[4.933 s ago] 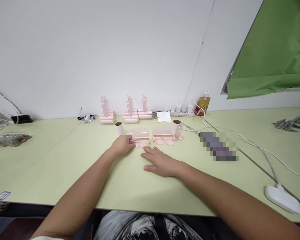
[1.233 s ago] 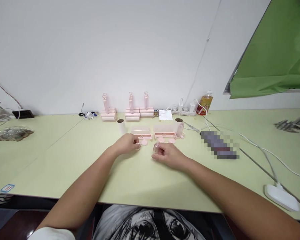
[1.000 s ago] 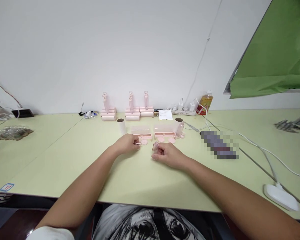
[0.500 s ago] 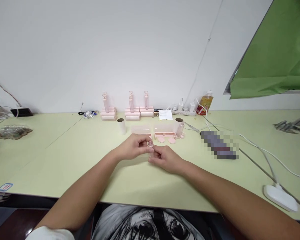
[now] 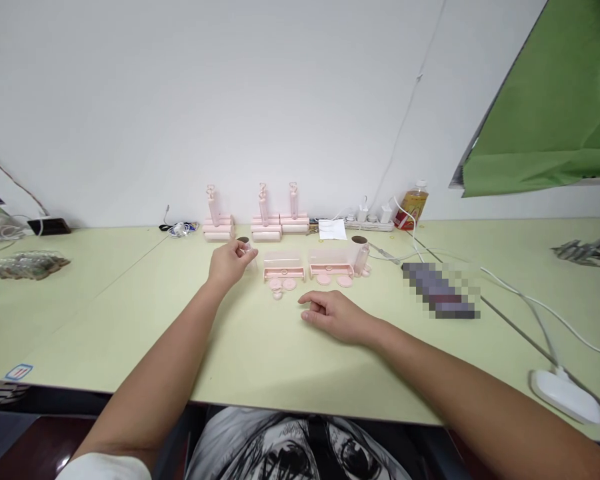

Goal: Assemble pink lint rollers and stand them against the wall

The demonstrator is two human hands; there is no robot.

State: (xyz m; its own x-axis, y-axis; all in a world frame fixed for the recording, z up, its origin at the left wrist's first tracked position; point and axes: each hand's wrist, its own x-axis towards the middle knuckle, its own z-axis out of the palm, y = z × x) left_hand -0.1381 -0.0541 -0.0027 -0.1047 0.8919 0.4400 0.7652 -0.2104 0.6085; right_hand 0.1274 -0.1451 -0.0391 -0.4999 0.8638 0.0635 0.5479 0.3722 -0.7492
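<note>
We find the clear tube [image 5: 249, 247] at the far left of the loose pink parts, beside the left roll [image 5: 243, 239], which the fingers mostly cover. Our left hand [image 5: 229, 264] has its thumb and fingertips closed on the tube's upper end; whether its base rests on the worktop [image 5: 260, 360] we cannot tell. Half a second ago both our hands met around it in front of the boxes; since then the left has carried it away and the right has let go. As we judge it, the left group now has its tube next to its roll, much like the right group.

Our right hand [image 5: 334, 316] is loosely curled with nothing between its fingers, in front of the right box [image 5: 331, 270]. A small pink piece [image 5: 278, 294] lies apart from the tube, just in front of two discs [image 5: 289, 284] and the left box [image 5: 284, 273]. Right of that, we see two more discs [image 5: 345, 282], an upright tube [image 5: 361, 261] and the right roll [image 5: 355, 247] close together. Against the wall stand three pink sets [image 5: 265, 230], with a bottle [image 5: 413, 208] farther right.
</note>
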